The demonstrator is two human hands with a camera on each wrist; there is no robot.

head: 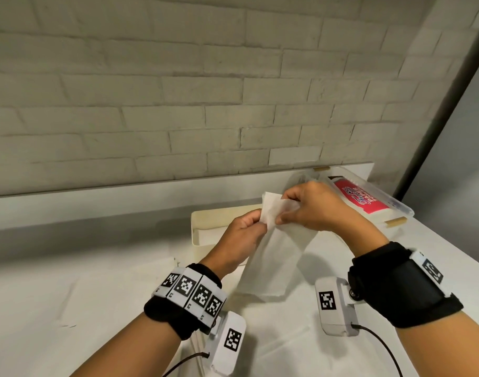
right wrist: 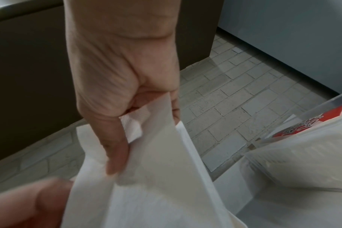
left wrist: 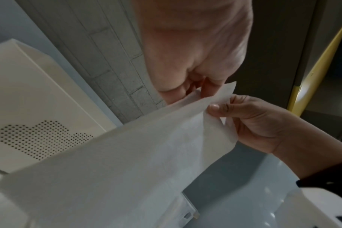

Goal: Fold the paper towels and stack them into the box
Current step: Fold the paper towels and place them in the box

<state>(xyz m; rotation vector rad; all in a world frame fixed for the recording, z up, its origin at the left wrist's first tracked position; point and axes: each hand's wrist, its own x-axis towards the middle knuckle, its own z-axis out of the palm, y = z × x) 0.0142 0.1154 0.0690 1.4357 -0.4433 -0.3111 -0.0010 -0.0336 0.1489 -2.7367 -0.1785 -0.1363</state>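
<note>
I hold one white paper towel up over the table, and its lower end hangs down to the tabletop. My left hand pinches the towel's top edge from the left. My right hand pinches the same edge just to the right, thumb in front. In the left wrist view the towel drapes down from both hands. Just behind the hands stands the cream open box, whose side wall has a dotted pattern. I cannot see what is inside it.
A clear plastic pack of paper towels with a red label lies at the back right, close to the right hand. The white table ends at a brick wall behind and at an edge on the right.
</note>
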